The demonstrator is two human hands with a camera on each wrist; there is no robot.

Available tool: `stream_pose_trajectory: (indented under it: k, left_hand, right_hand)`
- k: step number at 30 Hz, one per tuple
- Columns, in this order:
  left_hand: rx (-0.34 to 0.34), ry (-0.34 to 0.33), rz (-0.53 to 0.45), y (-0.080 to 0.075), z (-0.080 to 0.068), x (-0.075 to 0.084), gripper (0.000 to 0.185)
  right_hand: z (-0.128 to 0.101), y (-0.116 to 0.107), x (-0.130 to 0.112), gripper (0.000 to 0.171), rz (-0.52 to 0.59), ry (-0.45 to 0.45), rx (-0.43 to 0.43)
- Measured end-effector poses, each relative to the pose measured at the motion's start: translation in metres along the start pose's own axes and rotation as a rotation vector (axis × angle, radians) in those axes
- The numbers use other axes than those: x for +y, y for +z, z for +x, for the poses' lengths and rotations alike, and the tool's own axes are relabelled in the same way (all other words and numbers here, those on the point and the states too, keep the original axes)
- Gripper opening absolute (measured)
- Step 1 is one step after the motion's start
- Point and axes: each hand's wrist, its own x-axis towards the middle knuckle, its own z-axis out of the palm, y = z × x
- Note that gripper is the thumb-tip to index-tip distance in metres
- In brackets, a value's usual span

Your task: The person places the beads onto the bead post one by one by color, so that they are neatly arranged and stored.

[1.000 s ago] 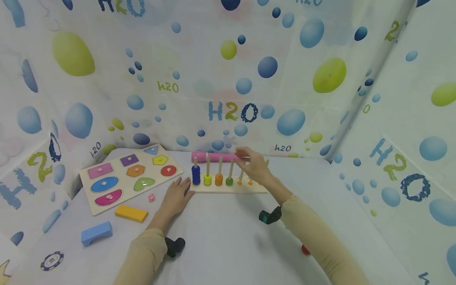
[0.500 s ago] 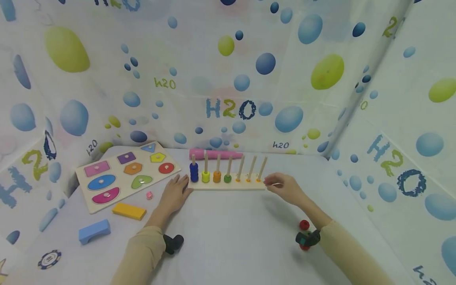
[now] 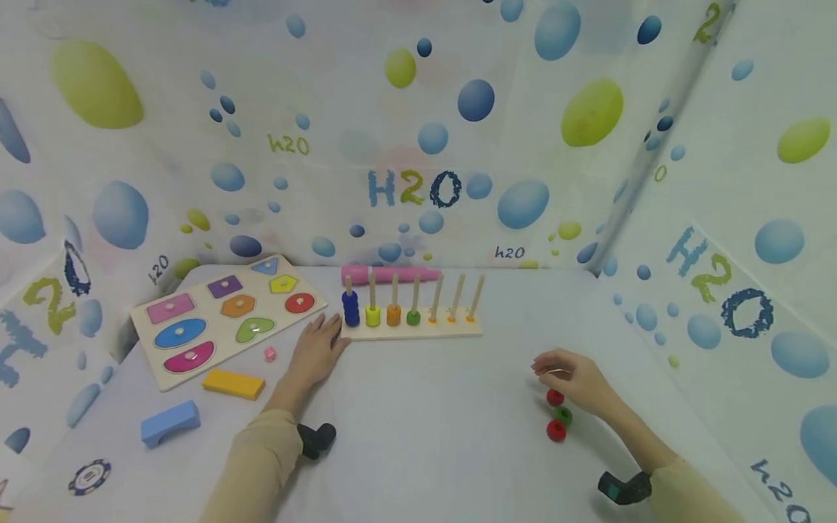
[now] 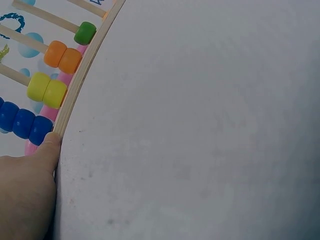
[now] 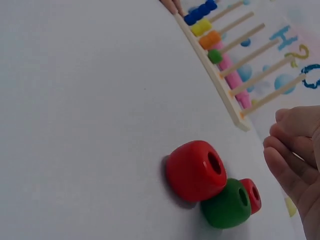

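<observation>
Head view shows the right hand (image 3: 575, 378) hovering low over the table (image 3: 425, 421), fingers loosely curled with nothing between them, just above and beside a tight cluster of three beads: a red bead (image 3: 555, 397) nearest the fingertips, a green bead (image 3: 563, 415) touching it, and a second red bead (image 3: 556, 431) on the near side. In the right wrist view the larger-looking red bead (image 5: 195, 170) lies on its side with its hole facing the hand, the green one (image 5: 227, 202) pressed against it; lying like this, they keep their holes within easy reach of the fingers (image 5: 285, 165). The left hand (image 3: 317, 352) lies flat and relaxed on the table, its fingertips touching the left end of the wooden peg board (image 3: 412, 330), which looks like a way to steady the base against sliding. The left wrist view confirms a fingertip (image 4: 47, 145) against the board's edge. Of the seven upright pegs, the four on the left carry beads: a stack of blue beads (image 3: 351, 309), then yellow beads (image 3: 373, 315), orange beads (image 3: 393, 314) and one green bead; the three right pegs stand bare. A pink tube (image 3: 389, 274) lies behind the board. Off to the left sits a shape puzzle board (image 3: 225, 319) with its coloured pieces seated in their recesses, and near it a yellow block (image 3: 233, 383), a blue arch block (image 3: 170, 423) and a poker chip (image 3: 87, 477).
</observation>
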Motion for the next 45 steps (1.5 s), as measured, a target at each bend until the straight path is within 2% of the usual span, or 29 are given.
stream_pose_trajectory:
  k: [4, 8, 12, 16, 21, 30, 37, 40, 45]
  left_hand:
    - [0.02, -0.012, -0.011, -0.003, 0.0, -0.001, 0.056]
    - [0.008, -0.014, -0.016, -0.004, 0.0, -0.001, 0.057]
    - [-0.003, -0.013, -0.021, -0.001, 0.0, -0.001, 0.056]
    - [-0.012, -0.023, -0.02, 0.003, -0.001, -0.001, 0.057]
    - [-0.021, -0.04, -0.021, 0.004, -0.002, -0.001, 0.057]
    - [-0.034, -0.047, -0.014, 0.002, 0.0, -0.001, 0.059]
    - [-0.016, -0.038, -0.016, 0.003, -0.001, -0.002, 0.057]
    - [-0.021, -0.051, -0.021, 0.003, -0.002, -0.001, 0.057]
    - [-0.017, -0.058, -0.022, 0.004, -0.002, 0.0, 0.058]
  right_hand:
    - [-0.015, -0.004, 0.01, 0.021, 0.03, 0.014, -0.005]
    - [-0.037, -0.007, 0.01, 0.022, 0.05, 0.003, 0.008]
    - [-0.059, -0.007, 0.015, 0.026, -0.027, -0.031, 0.089]
    - [-0.077, -0.003, 0.022, 0.033, -0.117, 0.033, 0.18]
    - [-0.087, 0.006, 0.026, 0.035, -0.172, 0.105, 0.161]
    - [-0.074, 0.013, 0.028, 0.04, -0.156, 0.077, 0.134]
    - [-0.052, 0.023, 0.025, 0.043, -0.119, -0.038, 0.158]
    - [-0.034, 0.029, 0.01, 0.04, -0.101, -0.106, 0.18]
    - [0.007, 0.036, -0.037, 0.036, -0.096, -0.162, 0.184]
